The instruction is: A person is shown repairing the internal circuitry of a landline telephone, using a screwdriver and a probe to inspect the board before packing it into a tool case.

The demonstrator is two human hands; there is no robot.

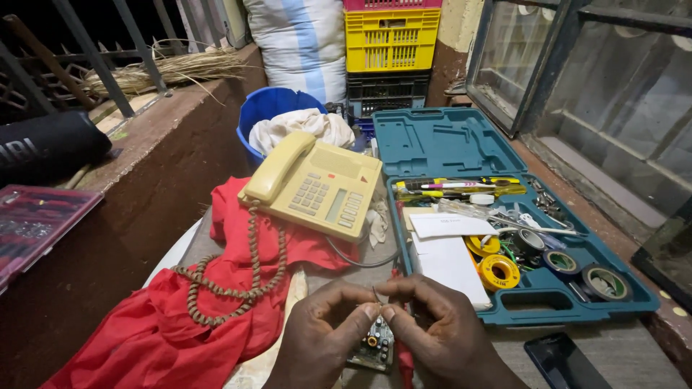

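Left hand [324, 328] and right hand [436, 328], fingertips pinched narrowly on a thin wire [376, 294] above the near circuit board [375, 344]; risk judged: wire could slip or snap under over-bending.

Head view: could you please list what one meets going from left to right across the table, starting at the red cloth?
Red cloth → coiled cord → beige telephone → white paper → yellow tape roll → grey tape roll, at the right end of the teal toolbox.
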